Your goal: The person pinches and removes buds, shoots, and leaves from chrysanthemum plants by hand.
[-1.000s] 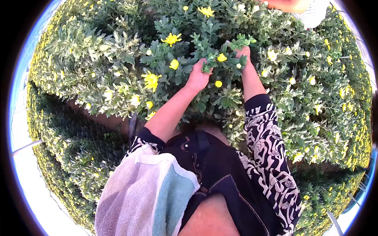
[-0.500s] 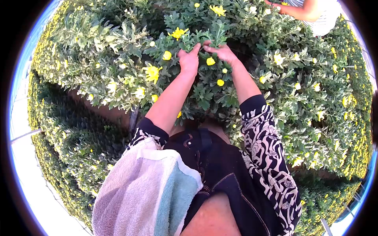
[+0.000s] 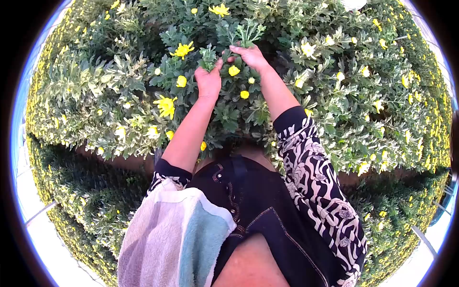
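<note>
My left hand [image 3: 209, 82] is closed, thumb and fingers pinching a leafy chrysanthemum shoot [image 3: 207, 56]. Slightly higher and to the right, my right hand [image 3: 252, 56] closes thumb against finger on another leafy chrysanthemum shoot [image 3: 248, 33], whose tip spreads above the fingers. The two hands are close together over the plants, palms turned inward. A yellow chrysanthemum bud [image 3: 234, 71] shows just below and between them. Left of my left hand stands another yellow bud [image 3: 181, 81], with an open yellow flower [image 3: 182, 50] above it. Leaves partly hide the fingertips.
Dense rows of chrysanthemums [image 3: 330, 91] with yellow blooms spread to both sides. A dark furrow [image 3: 114, 162] crosses behind me at left. A towel [image 3: 167, 229] hangs over my left side. A pale patch [image 3: 354, 4] shows at the top edge.
The view has tilted and shifted, so plants and hands sit further left. My right hand is now higher than my left. The other person's arm at upper right has gone out of view.
</note>
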`<state>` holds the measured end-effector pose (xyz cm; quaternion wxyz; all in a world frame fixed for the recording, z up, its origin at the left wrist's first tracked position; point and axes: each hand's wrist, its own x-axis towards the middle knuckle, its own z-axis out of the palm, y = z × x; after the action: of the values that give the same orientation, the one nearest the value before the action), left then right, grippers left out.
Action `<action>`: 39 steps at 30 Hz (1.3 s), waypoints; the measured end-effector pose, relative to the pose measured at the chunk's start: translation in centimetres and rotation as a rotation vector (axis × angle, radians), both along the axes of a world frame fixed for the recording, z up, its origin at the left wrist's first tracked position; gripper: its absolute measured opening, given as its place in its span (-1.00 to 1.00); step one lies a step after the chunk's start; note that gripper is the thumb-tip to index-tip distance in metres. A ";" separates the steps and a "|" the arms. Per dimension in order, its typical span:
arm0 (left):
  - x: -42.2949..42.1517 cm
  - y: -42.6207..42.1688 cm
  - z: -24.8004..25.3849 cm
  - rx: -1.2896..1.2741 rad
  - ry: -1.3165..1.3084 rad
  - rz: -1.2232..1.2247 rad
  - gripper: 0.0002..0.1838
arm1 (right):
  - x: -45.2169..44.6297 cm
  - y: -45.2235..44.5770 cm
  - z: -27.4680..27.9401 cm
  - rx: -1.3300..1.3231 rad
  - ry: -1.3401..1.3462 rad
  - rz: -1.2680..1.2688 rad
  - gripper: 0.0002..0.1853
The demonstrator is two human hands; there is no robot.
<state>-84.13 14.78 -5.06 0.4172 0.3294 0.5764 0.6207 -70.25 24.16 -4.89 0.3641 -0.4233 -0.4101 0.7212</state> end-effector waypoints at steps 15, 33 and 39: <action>-9.0 -9.9 14.4 0.086 -0.023 -0.367 -0.82 | 5.5 -14.6 14.5 0.509 -0.340 -0.639 -0.81; -28.2 -27.9 8.8 -0.494 0.304 -0.725 -0.75 | -3.8 -33.3 3.9 0.254 -0.803 -0.109 -0.74; -21.1 -19.6 10.5 -0.052 0.101 -0.494 -0.79 | -10.2 -23.8 2.5 0.420 -0.640 -0.074 -0.68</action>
<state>-105.27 -4.86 5.41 0.5352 0.4802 0.5144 0.4673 -80.49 0.36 -2.37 0.3224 -0.5577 -0.6261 0.4393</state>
